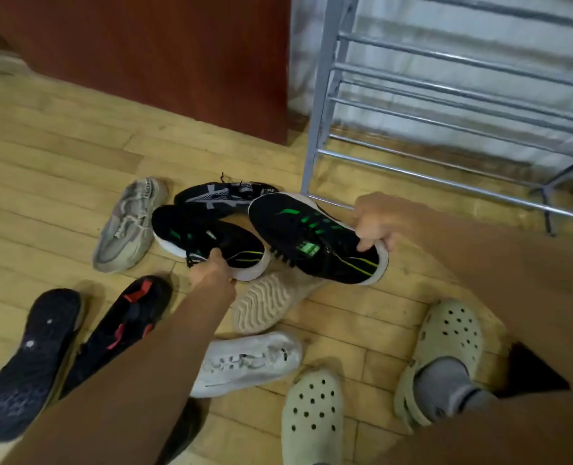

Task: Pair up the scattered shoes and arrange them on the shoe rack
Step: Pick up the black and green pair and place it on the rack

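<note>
Both hands grip matching black-green sneakers: left hand (211, 271) one (208, 241), right hand (375, 223) the other (312, 236).

Two black sneakers with green marks and white soles lie side by side: the left black-green sneaker (208, 241) and the right black-green sneaker (315, 239), which is tilted above a beige overturned shoe (271, 305). Around them lie a beige sneaker (127, 223), a black-grey sneaker (218, 196), a white sneaker (245, 362), a black-red shoe (124, 323) and a dark upturned shoe (26, 360). The grey metal shoe rack (446, 105) stands empty behind.
</note>
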A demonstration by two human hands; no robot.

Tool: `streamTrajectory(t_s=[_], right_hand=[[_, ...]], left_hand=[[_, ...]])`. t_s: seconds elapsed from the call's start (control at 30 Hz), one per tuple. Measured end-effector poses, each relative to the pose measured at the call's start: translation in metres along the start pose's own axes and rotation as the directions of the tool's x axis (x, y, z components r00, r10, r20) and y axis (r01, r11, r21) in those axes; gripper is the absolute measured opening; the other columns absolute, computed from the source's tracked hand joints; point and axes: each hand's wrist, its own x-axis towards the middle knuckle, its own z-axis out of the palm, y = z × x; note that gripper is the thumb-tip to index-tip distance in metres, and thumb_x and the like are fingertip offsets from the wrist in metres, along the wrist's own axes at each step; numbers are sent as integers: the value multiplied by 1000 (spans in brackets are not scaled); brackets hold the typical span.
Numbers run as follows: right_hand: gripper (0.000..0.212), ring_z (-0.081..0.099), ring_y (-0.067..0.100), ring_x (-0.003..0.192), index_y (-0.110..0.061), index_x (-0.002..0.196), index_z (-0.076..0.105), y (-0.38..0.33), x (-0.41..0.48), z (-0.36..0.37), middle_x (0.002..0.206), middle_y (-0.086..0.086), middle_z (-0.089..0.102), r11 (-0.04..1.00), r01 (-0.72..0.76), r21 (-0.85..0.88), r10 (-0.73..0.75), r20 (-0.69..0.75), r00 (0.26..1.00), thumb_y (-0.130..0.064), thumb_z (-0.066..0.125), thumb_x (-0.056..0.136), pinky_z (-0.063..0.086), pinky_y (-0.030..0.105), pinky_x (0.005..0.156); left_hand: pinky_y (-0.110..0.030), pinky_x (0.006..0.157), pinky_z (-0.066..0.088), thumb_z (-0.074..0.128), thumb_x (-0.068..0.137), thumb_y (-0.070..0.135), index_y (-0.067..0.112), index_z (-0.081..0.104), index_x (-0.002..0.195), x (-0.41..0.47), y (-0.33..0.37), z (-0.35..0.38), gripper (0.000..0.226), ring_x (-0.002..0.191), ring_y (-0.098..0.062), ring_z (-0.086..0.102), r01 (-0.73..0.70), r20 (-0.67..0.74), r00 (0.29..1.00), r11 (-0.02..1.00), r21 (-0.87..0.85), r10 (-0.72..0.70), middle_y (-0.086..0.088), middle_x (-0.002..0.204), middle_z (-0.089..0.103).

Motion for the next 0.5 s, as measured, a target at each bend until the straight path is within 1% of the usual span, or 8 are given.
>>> streamTrajectory(t_s=[0.1, 0.13, 0.2, 0.27, 0.33, 0.37, 0.47, 0.5], right_hand=[[23, 65, 17, 42, 0, 76, 60, 18, -20, 2, 57, 8, 67, 996, -39, 77, 39, -4, 999, -19, 71, 85, 58, 32, 63], [22, 66, 18, 44, 1, 79, 61, 25, -28, 5, 62, 9, 68, 989, -53, 138, 53, 4, 999, -17, 71, 85, 58, 33, 63], [26, 69, 25, 58, 6, 96, 63, 41, -39, 12, 79, 15, 68, 967, -72, 246, 77, -7, 997, -15, 73, 84, 60, 37, 68], [25, 69, 28, 62, 8, 97, 64, 61, -49, 21, 79, 18, 67, 933, -94, 346, 103, -7, 995, -10, 73, 83, 60, 38, 67], [14, 67, 28, 62, 8, 89, 63, 82, -58, 27, 73, 17, 65, 883, -128, 452, 141, 5, 990, -2, 71, 83, 60, 42, 72], [14, 66, 28, 63, 9, 89, 61, 93, -61, 30, 73, 16, 64, 855, -149, 497, 164, 14, 986, 0, 70, 83, 59, 42, 74], [19, 67, 29, 71, 11, 98, 61, 118, -67, 39, 87, 17, 65, 780, -180, 600, 187, 51, 981, 1, 69, 84, 59, 38, 67], [22, 67, 32, 77, 12, 103, 61, 125, -63, 43, 94, 20, 66, 746, -184, 640, 190, 59, 980, 2, 68, 84, 59, 39, 69]], left_hand=[[-42, 84, 54, 58, 87, 31, 3, 58, 93, -14, 13, -9, 28, 92, -33, 62, -118, 43, 993, 967, 224, 111, -15, 93, 64], [-44, 86, 54, 60, 85, 31, 2, 59, 88, -21, 17, -12, 29, 92, -34, 63, -174, 77, 985, 932, 319, 157, -16, 93, 65], [-38, 77, 51, 63, 82, 28, 5, 56, 71, -36, 21, -15, 27, 83, -31, 63, -287, 171, 957, 843, 456, 234, -17, 85, 63], [-35, 67, 44, 66, 79, 24, 8, 50, 62, -51, 21, -16, 29, 74, -26, 57, -365, 256, 929, 768, 526, 266, -16, 76, 57], [-35, 63, 42, 69, 77, 20, 8, 51, 64, -65, 17, -11, 25, 72, -24, 54, -406, 332, 908, 727, 554, 255, -15, 74, 56], [-35, 62, 42, 69, 78, 19, 9, 54, 69, -71, 15, -7, 20, 72, -24, 53, -421, 370, 898, 710, 565, 238, -14, 76, 56], [-36, 65, 43, 68, 81, 15, 9, 58, 80, -90, 10, 12, 12, 75, -24, 54, -441, 450, 875, 675, 591, 178, -14, 82, 59], [-36, 65, 43, 68, 82, 13, 8, 59, 81, -95, 7, 21, 10, 76, -24, 54, -443, 468, 869, 676, 589, 161, -14, 83, 59]])
